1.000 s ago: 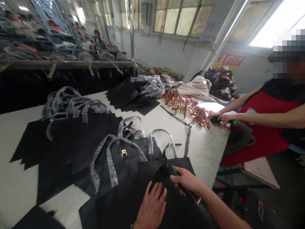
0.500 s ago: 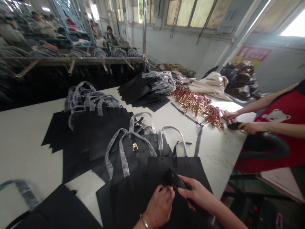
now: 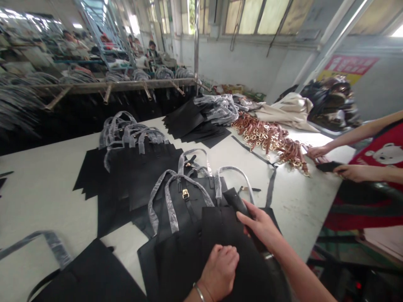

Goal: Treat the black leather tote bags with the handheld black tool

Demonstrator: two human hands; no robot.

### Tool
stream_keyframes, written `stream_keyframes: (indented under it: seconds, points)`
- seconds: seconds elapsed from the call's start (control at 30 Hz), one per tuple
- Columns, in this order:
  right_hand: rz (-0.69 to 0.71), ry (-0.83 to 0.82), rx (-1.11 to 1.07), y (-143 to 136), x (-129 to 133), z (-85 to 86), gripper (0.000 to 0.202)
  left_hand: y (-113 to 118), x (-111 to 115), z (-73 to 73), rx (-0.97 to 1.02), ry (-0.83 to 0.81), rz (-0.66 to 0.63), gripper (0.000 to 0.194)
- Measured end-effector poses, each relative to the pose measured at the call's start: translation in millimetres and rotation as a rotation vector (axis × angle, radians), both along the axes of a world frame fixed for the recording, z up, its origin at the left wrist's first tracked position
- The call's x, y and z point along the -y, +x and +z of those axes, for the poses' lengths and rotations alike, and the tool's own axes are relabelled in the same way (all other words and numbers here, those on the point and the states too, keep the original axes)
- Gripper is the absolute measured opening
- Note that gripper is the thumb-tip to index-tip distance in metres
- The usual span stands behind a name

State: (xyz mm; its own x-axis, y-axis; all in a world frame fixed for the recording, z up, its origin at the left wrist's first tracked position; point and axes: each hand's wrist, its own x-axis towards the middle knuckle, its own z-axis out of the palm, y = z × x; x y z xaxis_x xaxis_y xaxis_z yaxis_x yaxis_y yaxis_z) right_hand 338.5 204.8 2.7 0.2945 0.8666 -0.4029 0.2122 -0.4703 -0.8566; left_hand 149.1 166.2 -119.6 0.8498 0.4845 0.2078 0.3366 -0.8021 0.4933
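My right hand (image 3: pixel 256 222) is wrapped around a black handheld tool (image 3: pixel 235 199), long and narrow, with a metal-coloured ring and a thick dark hose trailing from its lower end. Its tip is over the top edge of a black tote bag (image 3: pixel 241 247), near a plastic-wrapped handle (image 3: pixel 234 170). My left hand (image 3: pixel 220 268), a bracelet at its wrist, lies closed on the same bag; its curled fingers hide anything they hold. Beneath and behind lie more black bags with wrapped handles, one showing a gold buckle (image 3: pixel 185 193).
Overlapping black bags (image 3: pixel 126 167) cover the table's left middle; another stack (image 3: pixel 201 121) lies behind. Brown straps with gold rings (image 3: pixel 270 138) are heaped at right. A co-worker's hand (image 3: pixel 348 172) grips a similar black tool there. A rack rail (image 3: pixel 126 86) runs behind the table.
My right hand has raised the black tool up and away from my left hand, toward the bag's top edge. My left hand stays low on the bag. The view has swung slightly left.
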Motion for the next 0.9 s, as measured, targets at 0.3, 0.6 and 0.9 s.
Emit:
stream_keyframes:
  seconds: [0.3, 0.6, 0.9]
  points:
    - [-0.091, -0.195, -0.032, 58, 91, -22.2, 0.080, -3, -38, 0.0, 0.097, 0.058, 0.480, 0.049]
    - [-0.233, -0.220, -0.182, 59, 126, -46.7, 0.082, 3, -100, 33.4, -0.370, -0.179, 0.693, 0.079]
    - [-0.391, -0.025, -0.050, 42, 96, -69.3, 0.074, -1, -116, 34.4, -0.438, -0.242, 0.611, 0.085]
